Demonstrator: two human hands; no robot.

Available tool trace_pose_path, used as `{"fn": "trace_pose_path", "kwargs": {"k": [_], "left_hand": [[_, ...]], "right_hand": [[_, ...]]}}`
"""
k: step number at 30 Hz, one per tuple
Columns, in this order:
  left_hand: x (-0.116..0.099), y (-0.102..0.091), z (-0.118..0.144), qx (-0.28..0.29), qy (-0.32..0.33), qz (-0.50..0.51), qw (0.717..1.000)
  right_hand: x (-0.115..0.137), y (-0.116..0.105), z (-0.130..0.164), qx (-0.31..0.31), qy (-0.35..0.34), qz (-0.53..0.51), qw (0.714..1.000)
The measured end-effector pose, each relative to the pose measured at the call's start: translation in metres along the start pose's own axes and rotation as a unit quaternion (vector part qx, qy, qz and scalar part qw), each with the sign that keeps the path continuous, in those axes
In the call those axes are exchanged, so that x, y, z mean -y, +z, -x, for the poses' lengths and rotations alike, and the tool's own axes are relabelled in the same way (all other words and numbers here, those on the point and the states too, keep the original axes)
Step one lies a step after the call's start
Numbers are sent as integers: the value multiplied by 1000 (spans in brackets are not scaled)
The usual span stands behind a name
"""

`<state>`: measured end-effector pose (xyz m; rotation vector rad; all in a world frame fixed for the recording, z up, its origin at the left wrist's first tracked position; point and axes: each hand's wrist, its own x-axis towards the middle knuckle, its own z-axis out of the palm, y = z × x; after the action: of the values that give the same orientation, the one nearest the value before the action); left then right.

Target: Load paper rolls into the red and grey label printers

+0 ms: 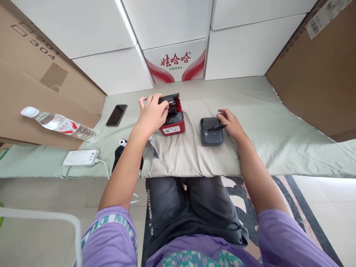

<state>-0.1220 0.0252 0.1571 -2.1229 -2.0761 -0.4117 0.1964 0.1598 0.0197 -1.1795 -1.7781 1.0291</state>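
Observation:
A red and black label printer (pixel 173 129) stands on the cloth with its black lid raised and dark parts showing inside. My left hand (pixel 152 111) is closed on its left and back side at the lid; some fingertips are hidden behind it. To the right sits a dark grey label printer (pixel 211 138), a black strip (pixel 218 127) sticking out of its top towards the right. My right hand (pixel 230 124) rests against that printer's right back corner, fingers loosely stretched and nothing visibly held.
A phone (pixel 116 115), a leaning water bottle (pixel 65 124) and a white power bank (pixel 81 157) with a cable lie at left. Beside my left forearm are a white roll (pixel 122 142) and black items. White boxes (pixel 174 61) line the back; cardboard boxes (pixel 319 74) flank the sides.

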Motion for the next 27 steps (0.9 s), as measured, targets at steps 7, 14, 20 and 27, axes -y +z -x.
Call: {"fn": "trace_pose_path", "kwargs": {"k": [7,14,20,27], "left_hand": [[6,8,3,46,6,60,997],[5,17,12,28,-10,90,996],[8,24,7,11,-37,92,995],[9,11,5,46,-56,72,995]], "right_hand": [[1,0,1,-3,3,-1,1000],[1,0,1,-5,2,4,1000],[1,-1,2,2,6,1,1000],[5,-1,3,1,12,0,1000]]}}
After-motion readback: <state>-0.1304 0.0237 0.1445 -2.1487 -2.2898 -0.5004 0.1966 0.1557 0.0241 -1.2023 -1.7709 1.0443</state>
